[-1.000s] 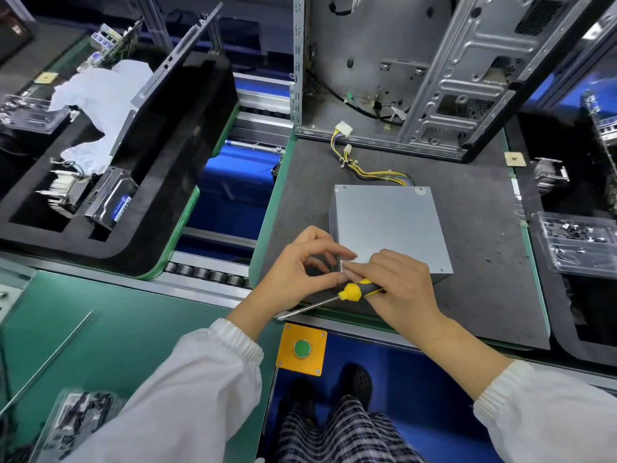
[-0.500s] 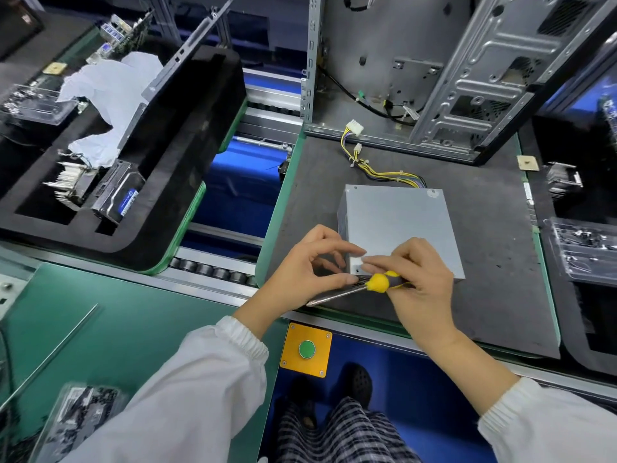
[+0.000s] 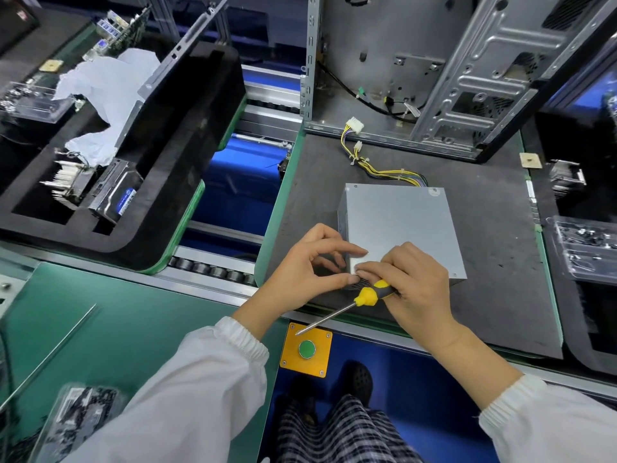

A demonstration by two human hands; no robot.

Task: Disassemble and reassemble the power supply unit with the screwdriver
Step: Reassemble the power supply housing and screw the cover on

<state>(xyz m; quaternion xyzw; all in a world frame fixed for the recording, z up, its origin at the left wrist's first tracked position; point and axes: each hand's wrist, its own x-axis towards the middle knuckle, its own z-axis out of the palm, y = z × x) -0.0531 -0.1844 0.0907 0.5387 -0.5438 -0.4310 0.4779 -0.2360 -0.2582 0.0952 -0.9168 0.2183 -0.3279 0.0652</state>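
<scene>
Dark grey matting (image 3: 484,262), flat and faintly grainy, covers the green-edged pallet at centre, and on it sits the power supply unit (image 3: 397,225): a plain boxy shell of dull silver sheet metal, its top smooth, a small round sticker at the far right corner, too small to read. Yellow and black wires (image 3: 377,165) snake from its far side, cable-tied, ending in white plastic connectors. Behind stands the open computer case (image 3: 467,71), stamped and perforated steel.

Down at the unit's near left corner, both hands are at work. The left hand (image 3: 300,269) has its fingers curled, thumb and forefinger reaching to the corner edge; whether they pinch anything is too small to tell. The right hand (image 3: 417,279) wraps the screwdriver (image 3: 364,297), yellow and black moulded handle in the palm, its slim steel shaft pointing back over the pallet edge toward the body, while that hand's forefinger tip meets the same corner, by a mesh vent grille.

Below, a green round button (image 3: 306,349) sits in a yellow-orange plate. To the left, a black foam tray (image 3: 187,195) cradles a finned heatsink (image 3: 66,182) and a hard drive (image 3: 115,195) with a blue label, unreadable. At right, a clear plastic tray (image 3: 584,248) holds small screws. White elastic-cuffed sleeves cover both arms.
</scene>
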